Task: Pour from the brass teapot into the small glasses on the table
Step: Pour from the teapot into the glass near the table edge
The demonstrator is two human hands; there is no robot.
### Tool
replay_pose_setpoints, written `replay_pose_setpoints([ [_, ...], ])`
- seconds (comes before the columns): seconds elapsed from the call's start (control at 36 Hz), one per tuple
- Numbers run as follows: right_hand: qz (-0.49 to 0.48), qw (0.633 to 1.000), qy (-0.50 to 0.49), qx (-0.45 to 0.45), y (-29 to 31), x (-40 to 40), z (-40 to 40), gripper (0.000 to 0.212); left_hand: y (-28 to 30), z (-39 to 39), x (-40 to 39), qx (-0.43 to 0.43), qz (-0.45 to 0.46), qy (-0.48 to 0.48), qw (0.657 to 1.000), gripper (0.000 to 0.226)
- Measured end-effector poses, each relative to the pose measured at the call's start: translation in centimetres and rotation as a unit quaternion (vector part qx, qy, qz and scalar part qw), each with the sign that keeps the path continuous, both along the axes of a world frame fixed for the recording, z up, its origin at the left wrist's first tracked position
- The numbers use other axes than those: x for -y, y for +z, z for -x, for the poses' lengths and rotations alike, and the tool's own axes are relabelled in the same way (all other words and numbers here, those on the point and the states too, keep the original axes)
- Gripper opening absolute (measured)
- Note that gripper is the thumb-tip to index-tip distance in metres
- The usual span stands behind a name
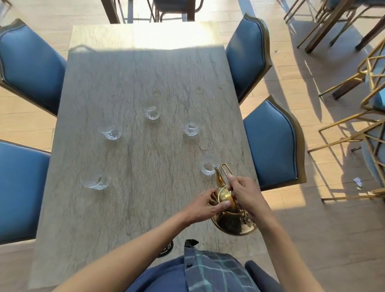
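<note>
The brass teapot [232, 221] is tipped forward near the table's right edge, its spout tip over the rim of the nearest small glass [208, 167]. My right hand [245, 194] grips the teapot's thin looped handle. My left hand [203, 204] presses its fingers on the lid and upper body. Several other small clear glasses stand apart on the stone-patterned table [146, 78]: one at the near left [96, 180], one at the mid left [111, 131], one at the far centre [152, 109], one at the right [191, 127].
Blue padded chairs flank the table, two on the left [26, 70] and two on the right [272, 144]. Gold-framed chairs [366, 130] and other tables stand on the wooden floor at the right and back. A dark round object [168, 246] lies at the table's near edge.
</note>
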State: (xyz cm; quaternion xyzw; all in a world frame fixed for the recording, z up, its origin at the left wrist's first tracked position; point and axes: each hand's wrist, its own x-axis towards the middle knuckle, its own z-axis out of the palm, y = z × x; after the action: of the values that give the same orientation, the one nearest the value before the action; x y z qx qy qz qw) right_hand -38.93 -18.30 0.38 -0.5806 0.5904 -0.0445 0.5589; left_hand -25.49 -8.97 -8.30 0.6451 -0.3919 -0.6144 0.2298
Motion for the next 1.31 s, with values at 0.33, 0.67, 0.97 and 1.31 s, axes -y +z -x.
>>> replay_pose_setpoints([
  [0.33,-0.002,1.0,-0.007,0.003,0.0,0.0,0.2,0.046,1.1,-0.1,0.2,-0.016,0.014,-0.009,1.0,0.052],
  [0.67,0.002,1.0,-0.003,0.001,0.3,-0.1,0.2,0.045,1.2,-0.1,0.1,-0.03,0.007,-0.006,1.0,0.051],
  [0.97,0.006,1.0,0.004,-0.008,0.7,-0.1,0.0,0.045,1.3,-0.3,-0.1,-0.046,-0.008,-0.002,0.999,0.056],
  [1.31,-0.007,1.0,-0.003,-0.002,1.3,-0.2,-0.6,0.045,1.6,-0.4,0.0,-0.041,0.005,-0.004,0.999,0.057],
])
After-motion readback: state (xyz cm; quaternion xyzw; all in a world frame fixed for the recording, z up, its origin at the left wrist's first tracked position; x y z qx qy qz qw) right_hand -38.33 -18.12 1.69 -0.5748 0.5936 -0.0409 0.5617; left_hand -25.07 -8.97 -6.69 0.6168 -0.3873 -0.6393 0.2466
